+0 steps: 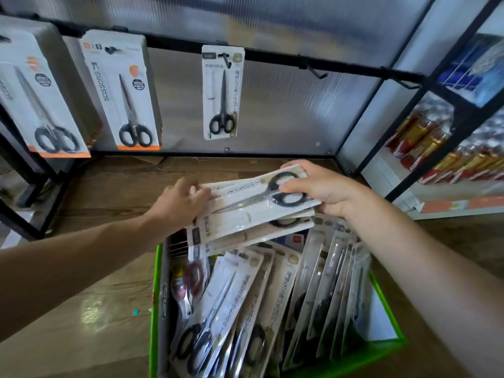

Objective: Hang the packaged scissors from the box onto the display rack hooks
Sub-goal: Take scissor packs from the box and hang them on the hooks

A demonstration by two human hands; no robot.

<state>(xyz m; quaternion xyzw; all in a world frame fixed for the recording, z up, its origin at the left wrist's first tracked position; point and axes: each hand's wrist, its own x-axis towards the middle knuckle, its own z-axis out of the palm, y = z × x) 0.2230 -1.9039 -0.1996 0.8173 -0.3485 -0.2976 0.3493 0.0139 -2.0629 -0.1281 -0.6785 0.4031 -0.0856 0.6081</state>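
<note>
My right hand gripped the handle end of a small stack of packaged scissors, thumb over the top pack. My left hand touched the other end; I could not tell whether it pinched. The stack was just above the green box of more packs on the floor. Beyond, 1 matching pack hung on the rack.

I see the wood floor carrying the green box, the black rack, and a teal scrap near the box.
</note>
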